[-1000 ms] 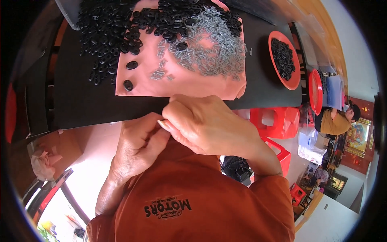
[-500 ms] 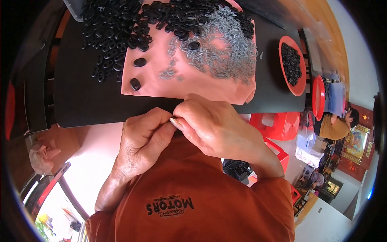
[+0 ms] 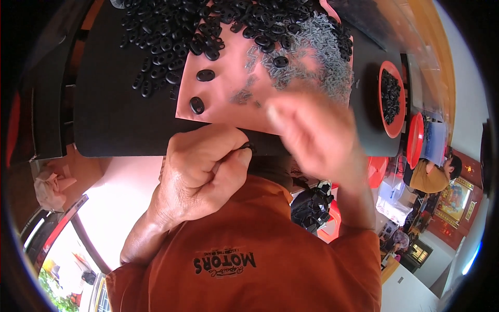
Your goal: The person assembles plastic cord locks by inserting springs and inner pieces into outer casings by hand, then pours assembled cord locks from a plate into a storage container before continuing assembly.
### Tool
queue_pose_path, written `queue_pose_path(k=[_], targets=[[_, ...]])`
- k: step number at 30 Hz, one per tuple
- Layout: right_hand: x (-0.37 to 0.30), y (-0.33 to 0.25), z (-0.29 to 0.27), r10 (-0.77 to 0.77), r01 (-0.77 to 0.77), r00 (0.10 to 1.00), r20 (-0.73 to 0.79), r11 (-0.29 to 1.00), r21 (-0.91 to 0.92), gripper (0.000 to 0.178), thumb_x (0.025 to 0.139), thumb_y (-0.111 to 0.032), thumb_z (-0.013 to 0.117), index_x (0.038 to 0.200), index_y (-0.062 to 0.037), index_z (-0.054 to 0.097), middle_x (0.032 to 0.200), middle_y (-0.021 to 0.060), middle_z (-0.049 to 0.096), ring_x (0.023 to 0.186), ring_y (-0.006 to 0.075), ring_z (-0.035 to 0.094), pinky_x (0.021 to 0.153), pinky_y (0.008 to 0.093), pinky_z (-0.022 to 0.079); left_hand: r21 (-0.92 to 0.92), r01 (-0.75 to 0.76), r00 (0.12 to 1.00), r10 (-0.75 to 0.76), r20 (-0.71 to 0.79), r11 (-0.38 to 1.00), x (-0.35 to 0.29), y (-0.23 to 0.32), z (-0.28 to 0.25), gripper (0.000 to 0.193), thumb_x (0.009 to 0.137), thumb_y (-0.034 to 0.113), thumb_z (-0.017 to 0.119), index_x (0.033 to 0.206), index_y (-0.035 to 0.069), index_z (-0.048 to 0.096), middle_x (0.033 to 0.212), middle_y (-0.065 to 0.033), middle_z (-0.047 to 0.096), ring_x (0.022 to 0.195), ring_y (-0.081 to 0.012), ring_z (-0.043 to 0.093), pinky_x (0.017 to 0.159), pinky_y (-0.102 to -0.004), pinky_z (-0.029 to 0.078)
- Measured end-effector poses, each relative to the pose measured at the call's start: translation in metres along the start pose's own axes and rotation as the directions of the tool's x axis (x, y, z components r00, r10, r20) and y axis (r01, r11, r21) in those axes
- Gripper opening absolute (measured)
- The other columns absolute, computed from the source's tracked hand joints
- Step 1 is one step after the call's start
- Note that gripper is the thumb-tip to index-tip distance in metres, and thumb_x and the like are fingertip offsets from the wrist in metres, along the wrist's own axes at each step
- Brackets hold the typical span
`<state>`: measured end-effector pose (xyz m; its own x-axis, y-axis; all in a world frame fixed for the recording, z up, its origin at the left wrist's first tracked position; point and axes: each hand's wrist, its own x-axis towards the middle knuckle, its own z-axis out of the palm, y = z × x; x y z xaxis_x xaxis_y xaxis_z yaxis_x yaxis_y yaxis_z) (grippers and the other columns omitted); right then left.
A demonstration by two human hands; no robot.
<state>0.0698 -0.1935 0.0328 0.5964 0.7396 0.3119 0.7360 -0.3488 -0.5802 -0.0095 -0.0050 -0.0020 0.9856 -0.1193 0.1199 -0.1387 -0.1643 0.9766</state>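
My left hand [image 3: 202, 169] is curled at the near edge of the black table [image 3: 114, 119], pinching a small black oval piece [image 3: 248, 148] between thumb and fingers. My right hand [image 3: 312, 132] is blurred in motion, lifted over the pink sheet [image 3: 228, 83], fingers apart, with nothing visible in it. On the sheet lie a heap of black oval pieces [image 3: 218, 26], two single ovals [image 3: 205, 75], and a pile of small grey metal clips [image 3: 312, 57] just ahead of my right hand.
A red dish of black pieces [image 3: 391, 96] sits at the table's right, with an empty red dish [image 3: 415, 140] beside it. Another person in a yellow shirt [image 3: 434, 174] sits at the far right. A red stool [image 3: 377, 166] stands below the table edge.
My hands were joined together at the table edge. Now my right hand has pulled away and swung up toward the grey clips, while my left hand stays holding the black piece.
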Motion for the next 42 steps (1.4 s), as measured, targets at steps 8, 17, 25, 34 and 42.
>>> queue_pose_path(k=[8,17,25,34,42], targets=[[0.039,0.049,0.001,0.054,0.040,0.976,0.211,0.908,-0.418,0.012,0.080,-0.006,0.057,0.093,-0.0058,0.058,0.088,0.0114,0.058,0.078,0.0328,0.063,0.066,0.0431,0.051,-0.072,0.007,0.999,-0.004,0.044,0.997,0.004,-0.005,0.002,0.005,0.077,-0.006,0.054,0.075,-0.002,0.054,0.063,-0.0107,0.049,0.051,-0.0208,0.047,0.050,-0.0304,0.040],[0.052,0.056,0.000,0.022,0.096,0.978,0.207,0.832,-0.546,0.007,0.084,-0.008,0.059,0.088,-0.0060,0.054,0.085,0.0085,0.052,0.073,0.0320,0.059,0.059,0.0422,0.048,-0.086,-0.012,0.999,0.016,0.043,0.996,0.005,-0.008,0.003,0.006,0.078,-0.006,0.055,0.074,-0.002,0.053,0.063,-0.0111,0.047,0.050,-0.0226,0.046,0.050,-0.0312,0.040],[0.049,0.041,-0.003,0.039,0.190,0.919,0.393,0.827,-0.528,0.016,0.074,0.000,0.058,0.090,-0.0026,0.058,0.091,0.0109,0.060,0.079,0.0312,0.065,0.062,0.0416,0.052,-0.089,-0.019,0.998,0.025,0.060,0.996,0.003,-0.012,0.001,0.006,0.080,0.001,0.053,0.076,-0.004,0.054,0.063,-0.0085,0.049,0.053,-0.0163,0.048,0.050,-0.0297,0.036],[0.048,0.033,0.001,0.038,0.230,0.925,0.378,0.735,-0.638,0.016,0.070,0.002,0.059,0.084,-0.0005,0.052,0.084,0.0102,0.055,0.073,0.0305,0.063,0.058,0.0407,0.051,-0.144,-0.012,1.000,0.014,0.014,0.990,0.003,-0.014,0.003,0.006,0.080,-0.004,0.055,0.075,-0.001,0.053,0.061,-0.0085,0.048,0.050,-0.0170,0.046,0.049,-0.0295,0.039],[0.042,0.033,-0.002,0.022,0.081,0.982,0.189,0.849,-0.522,0.009,0.074,-0.003,0.061,0.082,-0.0015,0.056,0.080,0.0115,0.059,0.068,0.0296,0.062,0.059,0.0404,0.048,-0.247,0.095,0.995,-0.096,0.010,0.964,0.003,-0.009,0.000,0.006,0.084,-0.001,0.053,0.080,-0.003,0.057,0.068,-0.0063,0.055,0.057,-0.0122,0.050,0.056,-0.0256,0.042]])
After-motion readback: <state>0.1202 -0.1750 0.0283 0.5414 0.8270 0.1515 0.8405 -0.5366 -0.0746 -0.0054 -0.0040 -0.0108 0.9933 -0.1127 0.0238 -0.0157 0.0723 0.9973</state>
